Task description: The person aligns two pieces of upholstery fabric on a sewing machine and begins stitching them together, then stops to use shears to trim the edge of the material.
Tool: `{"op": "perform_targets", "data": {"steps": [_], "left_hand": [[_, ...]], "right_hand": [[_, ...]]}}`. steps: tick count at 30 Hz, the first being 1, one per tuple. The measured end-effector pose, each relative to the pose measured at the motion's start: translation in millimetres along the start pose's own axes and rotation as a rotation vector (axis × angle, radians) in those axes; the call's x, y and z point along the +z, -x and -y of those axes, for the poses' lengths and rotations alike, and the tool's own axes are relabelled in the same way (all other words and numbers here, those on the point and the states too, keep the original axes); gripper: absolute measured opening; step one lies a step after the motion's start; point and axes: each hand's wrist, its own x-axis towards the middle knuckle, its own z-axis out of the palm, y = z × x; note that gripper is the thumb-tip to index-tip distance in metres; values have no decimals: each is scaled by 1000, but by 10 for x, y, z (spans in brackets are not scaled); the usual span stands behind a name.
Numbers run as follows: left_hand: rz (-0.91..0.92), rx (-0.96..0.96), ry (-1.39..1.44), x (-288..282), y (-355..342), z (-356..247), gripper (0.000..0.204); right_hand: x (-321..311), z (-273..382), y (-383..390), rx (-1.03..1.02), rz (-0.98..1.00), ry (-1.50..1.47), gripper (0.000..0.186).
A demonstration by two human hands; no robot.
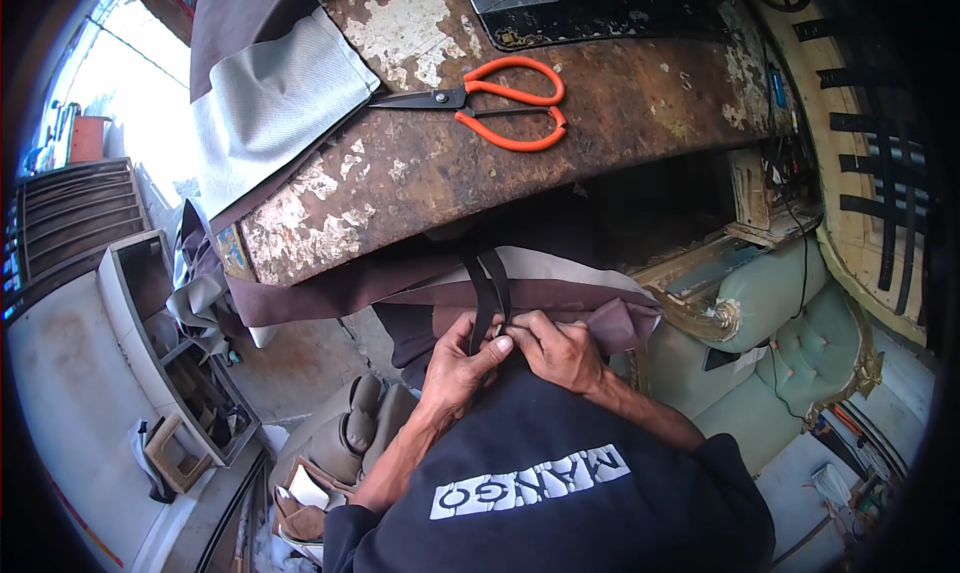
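Nearest is the dark shirt, white block lettering across it, on the near side of the table; just before it the left hand and right hand pinch the black strap at their fingertips, and it runs over maroon cloth toward the table's near edge. Near the table's left end, a box holds brown and white scraps and a cabinet indistinct clutter, while scissors lie on the table.
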Motion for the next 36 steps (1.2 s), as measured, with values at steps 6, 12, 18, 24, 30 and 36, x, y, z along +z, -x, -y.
{"op": "perform_targets", "data": {"steps": [6, 12, 18, 24, 30, 36], "left_hand": [[41, -96, 123, -124, -13, 52, 29], [-22, -11, -187, -63, -4, -56, 25], [-205, 262, 48, -144, -153, -49, 31], [-125, 465, 300, -280, -13, -548, 28], [-160, 571, 491, -351, 98, -576, 26], [-235, 697, 618, -486, 330, -498, 26]], "right_hand": [[-9, -15, -3, -15, 71, -23, 11], [-69, -55, -38, 58, 172, -44, 14], [-356, 287, -343, 100, 257, -18, 54], [-180, 217, -484, -119, 511, -98, 51], [294, 285, -485, -65, 995, -300, 52], [377, 278, -639, 133, 1133, -288, 52]]}}
